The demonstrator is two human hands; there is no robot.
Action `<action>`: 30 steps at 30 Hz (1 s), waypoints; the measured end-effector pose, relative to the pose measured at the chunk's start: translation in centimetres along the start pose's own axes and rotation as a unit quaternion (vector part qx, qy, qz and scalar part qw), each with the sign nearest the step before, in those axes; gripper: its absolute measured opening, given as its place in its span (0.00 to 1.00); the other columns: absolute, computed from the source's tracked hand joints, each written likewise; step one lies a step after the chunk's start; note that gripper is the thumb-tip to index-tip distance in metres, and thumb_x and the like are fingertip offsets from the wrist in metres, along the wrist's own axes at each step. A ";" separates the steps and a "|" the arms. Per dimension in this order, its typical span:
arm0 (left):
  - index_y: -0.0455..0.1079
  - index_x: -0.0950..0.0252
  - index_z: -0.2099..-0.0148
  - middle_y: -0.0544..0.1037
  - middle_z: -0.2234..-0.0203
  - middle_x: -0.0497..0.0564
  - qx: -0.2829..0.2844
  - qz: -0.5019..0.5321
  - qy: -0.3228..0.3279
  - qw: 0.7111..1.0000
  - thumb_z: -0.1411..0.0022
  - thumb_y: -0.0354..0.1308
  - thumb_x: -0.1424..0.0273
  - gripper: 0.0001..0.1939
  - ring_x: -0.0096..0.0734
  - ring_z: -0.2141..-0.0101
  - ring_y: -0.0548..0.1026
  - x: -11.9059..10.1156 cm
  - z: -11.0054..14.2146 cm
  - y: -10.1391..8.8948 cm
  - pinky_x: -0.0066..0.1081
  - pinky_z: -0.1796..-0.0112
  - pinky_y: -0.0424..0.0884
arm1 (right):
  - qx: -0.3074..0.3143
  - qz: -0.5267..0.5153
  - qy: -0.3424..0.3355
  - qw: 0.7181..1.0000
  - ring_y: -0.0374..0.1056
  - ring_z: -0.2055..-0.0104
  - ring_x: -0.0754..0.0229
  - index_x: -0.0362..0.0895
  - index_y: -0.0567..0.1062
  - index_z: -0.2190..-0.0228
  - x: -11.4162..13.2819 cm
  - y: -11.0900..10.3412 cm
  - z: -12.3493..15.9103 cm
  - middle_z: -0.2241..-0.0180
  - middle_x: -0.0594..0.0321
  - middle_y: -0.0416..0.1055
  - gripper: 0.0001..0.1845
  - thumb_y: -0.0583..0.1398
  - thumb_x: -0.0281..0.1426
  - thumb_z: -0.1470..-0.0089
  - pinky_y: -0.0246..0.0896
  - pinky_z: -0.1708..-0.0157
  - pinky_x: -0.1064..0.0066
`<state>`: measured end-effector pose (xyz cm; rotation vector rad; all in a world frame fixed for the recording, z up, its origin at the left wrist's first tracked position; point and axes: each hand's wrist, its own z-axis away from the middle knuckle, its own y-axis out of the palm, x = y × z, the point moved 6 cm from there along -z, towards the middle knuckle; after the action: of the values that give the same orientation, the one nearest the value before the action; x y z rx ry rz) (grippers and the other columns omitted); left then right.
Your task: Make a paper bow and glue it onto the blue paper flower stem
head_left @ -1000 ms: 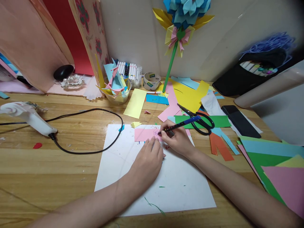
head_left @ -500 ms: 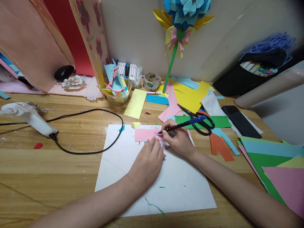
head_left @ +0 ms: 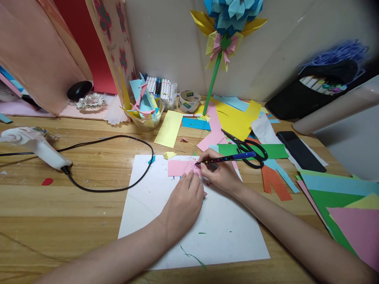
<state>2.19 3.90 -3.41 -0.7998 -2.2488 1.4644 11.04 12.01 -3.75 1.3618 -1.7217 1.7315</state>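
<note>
My right hand grips a black patterned marker with a blue end, its tip on a pink paper strip. A small purple outline drawing shows at the tip. My left hand lies flat with fingers stretched, the fingertips resting on the lower edge of the strip. Beneath both hands is a white sheet with stray pen marks. Just behind the marker's blue end lie open black scissors, across a green paper strip.
A white glue gun with a looping black cable lies left. Behind stand a tub of paper scraps, tape and a paper flower. At right are a phone and stacked coloured paper.
The marker's blue end has dipped lower and a little left, and my right hand has shifted very slightly. My left hand and the pink strip stay put.
</note>
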 end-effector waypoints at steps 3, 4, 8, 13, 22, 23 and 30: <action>0.65 0.76 0.60 0.74 0.60 0.66 0.001 0.003 -0.003 1.000 0.37 0.43 0.74 0.12 0.43 0.55 0.72 0.0 0.0 0.1 0.39 0.56 0.67 | 0.003 -0.006 -0.004 1.000 0.63 0.72 0.63 0.45 0.66 0.72 0.1 0.1 0.0 0.73 0.65 0.65 0.05 0.54 0.23 0.52 0.59 0.75 0.72; 0.65 0.76 0.60 0.74 0.59 0.66 0.003 0.000 -0.003 1.000 0.37 0.43 0.74 0.12 0.43 0.55 0.72 0.0 0.1 0.1 0.39 0.56 0.67 | 0.004 -0.006 -0.006 1.000 0.63 0.72 0.63 0.45 0.66 0.72 0.1 0.1 0.0 0.73 0.65 0.65 0.05 0.54 0.23 0.52 0.59 0.75 0.72; 0.66 0.76 0.60 0.74 0.59 0.66 0.008 -0.017 0.001 1.000 0.37 0.44 0.73 0.12 0.43 0.56 0.72 0.0 0.0 0.0 0.39 0.55 0.67 | -0.004 -0.004 -0.006 1.000 0.63 0.71 0.63 0.45 0.66 0.71 0.1 0.0 -0.1 0.73 0.65 0.66 0.06 0.54 0.22 0.53 0.59 0.74 0.72; 0.66 0.76 0.62 0.74 0.61 0.65 0.003 -0.012 0.004 1.000 0.38 0.46 0.73 0.11 0.43 0.57 0.73 0.0 -0.1 -0.1 0.38 0.56 0.67 | 0.001 0.001 -0.001 1.000 0.63 0.71 0.63 0.45 0.66 0.72 0.2 0.0 -0.1 0.73 0.65 0.65 0.06 0.54 0.22 0.53 0.58 0.73 0.72; 0.66 0.75 0.63 0.75 0.61 0.65 0.004 -0.011 0.002 1.000 0.38 0.45 0.73 0.11 0.43 0.57 0.73 0.0 -0.1 -0.1 0.39 0.55 0.67 | -0.003 0.005 -0.005 1.000 0.63 0.71 0.63 0.45 0.65 0.72 0.3 -0.1 -0.1 0.74 0.65 0.65 0.06 0.54 0.22 0.52 0.58 0.73 0.72; 0.66 0.75 0.63 0.74 0.61 0.65 0.005 -0.012 0.002 1.000 0.38 0.45 0.73 0.11 0.43 0.56 0.73 0.0 -0.1 -0.1 0.39 0.55 0.67 | -0.005 0.006 -0.006 1.000 0.63 0.71 0.63 0.45 0.65 0.72 0.3 -0.1 -0.1 0.74 0.65 0.65 0.06 0.54 0.22 0.52 0.58 0.73 0.72; 0.66 0.76 0.61 0.74 0.59 0.66 0.013 -0.016 -0.001 1.000 0.38 0.46 0.73 0.11 0.43 0.55 0.72 0.0 0.0 0.1 0.38 0.54 0.67 | -0.003 0.004 -0.016 1.000 0.63 0.70 0.63 0.45 0.65 0.71 0.2 0.0 -0.1 0.73 0.65 0.65 0.06 0.54 0.22 0.52 0.58 0.72 0.72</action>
<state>2.20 3.96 -3.45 -0.7509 -2.2282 1.4777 10.95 12.01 -3.59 1.3888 -1.7501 1.7165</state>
